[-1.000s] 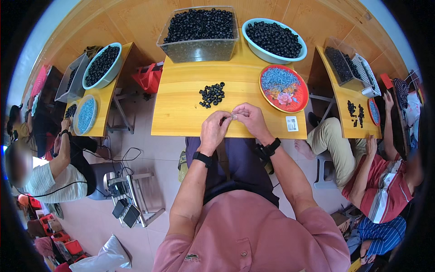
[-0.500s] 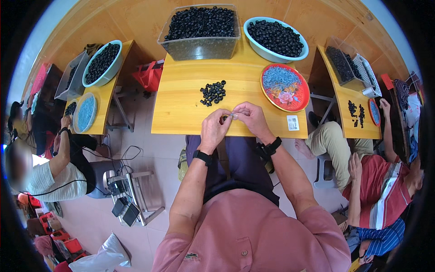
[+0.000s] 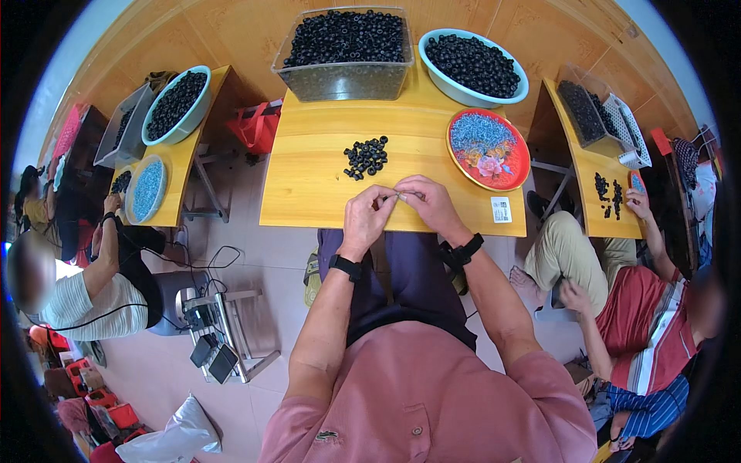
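Note:
At the near edge of the yellow table [image 3: 309, 189], my left hand [image 3: 366, 219] and my right hand [image 3: 432, 208] meet, thumb and fingers pinched tip to tip. Whatever small thing lies between the fingertips is too small and covered to make out. Just beyond my left hand is a loose pile of small black ring-like parts [image 3: 366, 157]. To the right of my right hand stands a red flower-patterned plate [image 3: 505, 177], which bears many tiny clear-blue pieces [image 3: 478, 133].
Along the back stand a clear bin [image 3: 347, 83] and a pale blue basin [image 3: 463, 94], both full of black parts. A white label card [image 3: 500, 210] lies at the right front. Co-workers sit at side tables, one hand [image 3: 639, 204] by black parts.
My fingertips stay together; the dark ring that showed under my left fingers is no longer visible. The right co-worker's hand has moved from the plate's side toward the black parts.

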The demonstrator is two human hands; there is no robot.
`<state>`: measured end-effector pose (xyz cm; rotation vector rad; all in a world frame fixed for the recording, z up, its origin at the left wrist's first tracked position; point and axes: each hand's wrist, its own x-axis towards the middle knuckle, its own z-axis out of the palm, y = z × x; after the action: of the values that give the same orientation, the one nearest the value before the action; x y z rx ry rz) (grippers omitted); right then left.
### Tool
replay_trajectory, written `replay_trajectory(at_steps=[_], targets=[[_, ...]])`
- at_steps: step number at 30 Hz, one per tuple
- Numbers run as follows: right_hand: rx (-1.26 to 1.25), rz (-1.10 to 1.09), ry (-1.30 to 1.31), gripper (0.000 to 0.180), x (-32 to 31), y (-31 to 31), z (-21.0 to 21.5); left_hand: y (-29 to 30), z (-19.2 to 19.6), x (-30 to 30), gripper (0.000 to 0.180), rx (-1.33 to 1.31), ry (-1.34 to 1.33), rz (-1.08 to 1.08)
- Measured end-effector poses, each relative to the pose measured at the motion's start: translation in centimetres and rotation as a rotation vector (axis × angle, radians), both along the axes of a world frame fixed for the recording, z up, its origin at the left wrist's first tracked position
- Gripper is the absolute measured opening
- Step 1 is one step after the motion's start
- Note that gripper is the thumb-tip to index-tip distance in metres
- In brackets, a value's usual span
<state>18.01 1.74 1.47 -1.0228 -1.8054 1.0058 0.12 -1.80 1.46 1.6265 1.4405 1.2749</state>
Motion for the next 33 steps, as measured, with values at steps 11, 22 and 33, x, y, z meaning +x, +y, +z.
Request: replay_trajectory(at_steps=[11, 22, 33], targets=[[0.048, -0.074, -0.025, 0.014, -0.5, -0.5, 0.2, -0.1, 0.2, 0.0, 0.011, -0.026, -0.086, -0.002], [-0.113, -0.038, 0.081, 0.013, -0.3, -0.4, 0.0, 0.0, 0.0, -0.2, 0.011, -0.011, -0.055, -0.008], [-0.178, -0.011, 0.092, 0.014, -0.5, -0.5, 0.3, 0.0, 0.4, -0.3, 0.014, -0.036, -0.035, -0.001]])
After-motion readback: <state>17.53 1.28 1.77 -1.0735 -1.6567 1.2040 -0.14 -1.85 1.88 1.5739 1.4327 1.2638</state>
